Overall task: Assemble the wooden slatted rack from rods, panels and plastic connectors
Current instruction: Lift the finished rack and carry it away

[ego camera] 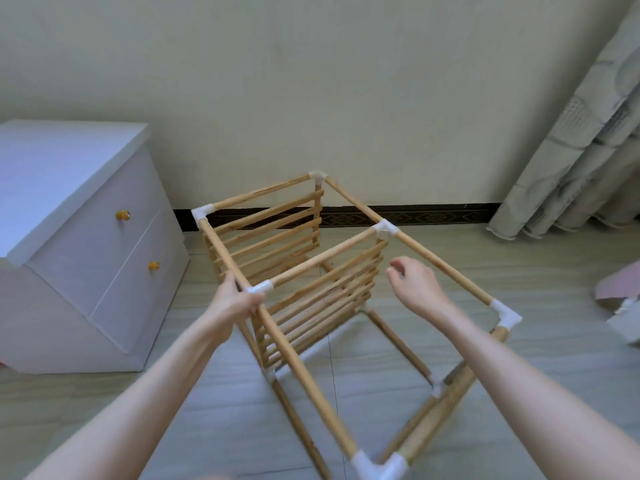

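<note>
Floor (346,393) of pale tile carries everything, with a white drawer cabinet (86,244) well off to the outer side of the left grip and a curtain (571,150) far beyond the right one. Largest of the task's things is the wooden rack (311,289), standing on the floor between the two arms: a frame of rods joined by white plastic connectors, with one slatted panel (266,237) at the far end and a second slatted panel (322,303) across the middle, just beyond both grips. The near half of the frame has rods and corners but no slats.

The left hand (239,303) has its grip clamped on the left top rod (298,362), right beside the T connector (259,288) where the middle cross rod meets it. The right hand (412,285) hangs apart from everything, fingers loosely curled and holding nothing, just inside the right top rod (440,265) and near its own T connector (385,229).

By my reading, the step in hand is seating or checking the middle joints, with the frame mostly built. The next move likely calls for the free grip to take the right rod or connector so both sides can be pressed home evenly, keeping the frame square.
</note>
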### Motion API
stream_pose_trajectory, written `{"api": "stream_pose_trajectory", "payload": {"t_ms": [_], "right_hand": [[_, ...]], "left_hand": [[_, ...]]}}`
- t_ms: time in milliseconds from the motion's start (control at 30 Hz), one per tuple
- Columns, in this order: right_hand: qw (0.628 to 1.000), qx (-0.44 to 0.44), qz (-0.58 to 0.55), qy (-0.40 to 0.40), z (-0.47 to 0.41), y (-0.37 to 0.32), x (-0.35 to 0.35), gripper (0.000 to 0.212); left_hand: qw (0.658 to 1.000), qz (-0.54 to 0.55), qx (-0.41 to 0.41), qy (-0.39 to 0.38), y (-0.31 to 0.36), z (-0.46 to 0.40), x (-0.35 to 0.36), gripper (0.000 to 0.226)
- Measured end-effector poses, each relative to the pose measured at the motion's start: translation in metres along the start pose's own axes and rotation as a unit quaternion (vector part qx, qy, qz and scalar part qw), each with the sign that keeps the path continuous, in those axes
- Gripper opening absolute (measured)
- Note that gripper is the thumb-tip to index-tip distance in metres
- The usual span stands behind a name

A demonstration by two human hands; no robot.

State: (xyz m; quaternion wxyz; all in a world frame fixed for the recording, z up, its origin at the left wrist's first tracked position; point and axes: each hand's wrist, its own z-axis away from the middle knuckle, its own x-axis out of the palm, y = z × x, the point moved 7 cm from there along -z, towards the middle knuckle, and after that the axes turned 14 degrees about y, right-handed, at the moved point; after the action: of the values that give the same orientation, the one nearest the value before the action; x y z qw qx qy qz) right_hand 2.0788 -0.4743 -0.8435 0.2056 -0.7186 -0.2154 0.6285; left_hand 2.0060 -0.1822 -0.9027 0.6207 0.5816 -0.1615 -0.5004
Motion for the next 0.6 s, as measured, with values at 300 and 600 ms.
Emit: {"api": "stream_pose_trajectory", "payload": {"t_ms": [300, 600], "right_hand": [[0.984, 0.144, -0.041, -0.101, -0.149, 0.044, 0.049, 0.06], [0.908, 0.25, -0.272, -0.198, -0.159, 0.052, 0.087, 0.038]], "left_hand": [[0.982, 0.112, -0.149, -0.019, -0.008, -0.08, 0.0, 0.054], [0.969, 0.126, -0.186, 0.104, -0.005, -0.096, 0.013, 0.046]]}}
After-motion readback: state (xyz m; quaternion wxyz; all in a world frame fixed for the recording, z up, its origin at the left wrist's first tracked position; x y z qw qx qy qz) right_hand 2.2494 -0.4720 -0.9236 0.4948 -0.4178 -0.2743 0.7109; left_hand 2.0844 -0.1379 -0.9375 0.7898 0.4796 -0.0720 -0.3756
